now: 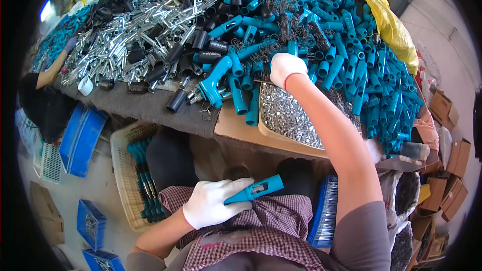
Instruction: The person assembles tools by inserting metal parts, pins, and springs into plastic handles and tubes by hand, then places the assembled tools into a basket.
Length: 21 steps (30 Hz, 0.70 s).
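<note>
My left hand (pixel 213 205), in a white glove, is closed round a teal plastic tube (pixel 267 186) with a long slot in its side, held above my lap. My right hand (pixel 288 68), also gloved in white, reaches to the heap at the far edge of a tray (pixel 262 129) of small shiny metal parts. Its fingers look curled, but what they grip is hidden; a teal piece (pixel 292 48) shows just beyond them. Nearby lie dark coiled wire springs (pixel 287 22) and a bent teal handle (pixel 216 81).
Teal tubes (pixel 374 70), black sleeves (pixel 175 100) and silvery metal rods (pixel 125 32) are heaped across the table. A cream basket (pixel 120 170) of assembled parts stands left of me, a blue tray (pixel 325 211) of rods right. Another person's arm (pixel 52 73) reaches in at far left.
</note>
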Available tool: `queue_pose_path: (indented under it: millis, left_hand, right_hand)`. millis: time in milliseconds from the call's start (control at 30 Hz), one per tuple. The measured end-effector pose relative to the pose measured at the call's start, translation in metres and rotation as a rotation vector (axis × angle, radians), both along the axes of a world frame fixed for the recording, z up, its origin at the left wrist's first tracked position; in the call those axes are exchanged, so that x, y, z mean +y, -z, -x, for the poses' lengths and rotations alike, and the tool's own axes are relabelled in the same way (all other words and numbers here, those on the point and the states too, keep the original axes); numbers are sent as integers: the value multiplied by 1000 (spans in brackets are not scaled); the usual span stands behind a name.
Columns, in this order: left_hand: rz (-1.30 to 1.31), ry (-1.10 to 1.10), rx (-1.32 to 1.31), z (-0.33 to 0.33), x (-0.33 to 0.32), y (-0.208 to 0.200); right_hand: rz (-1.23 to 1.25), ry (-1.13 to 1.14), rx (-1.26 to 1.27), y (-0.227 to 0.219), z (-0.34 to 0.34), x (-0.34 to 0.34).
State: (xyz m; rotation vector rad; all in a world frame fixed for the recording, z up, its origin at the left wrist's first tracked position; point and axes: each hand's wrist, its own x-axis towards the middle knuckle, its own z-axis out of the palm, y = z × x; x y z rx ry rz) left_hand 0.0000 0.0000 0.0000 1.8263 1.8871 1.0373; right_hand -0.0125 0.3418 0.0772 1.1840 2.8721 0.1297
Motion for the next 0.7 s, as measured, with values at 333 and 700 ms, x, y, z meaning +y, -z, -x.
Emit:
queue_pose_path:
  millis: [333,700]
  left_hand:
    - [-98,-57,-54,14,-9,-2]
    - [68,21,-20,5,0,-10]
  right_hand:
    - [399,-383,604,-29,-102,-48]
    - [587,-720,748,40,-168,-172]
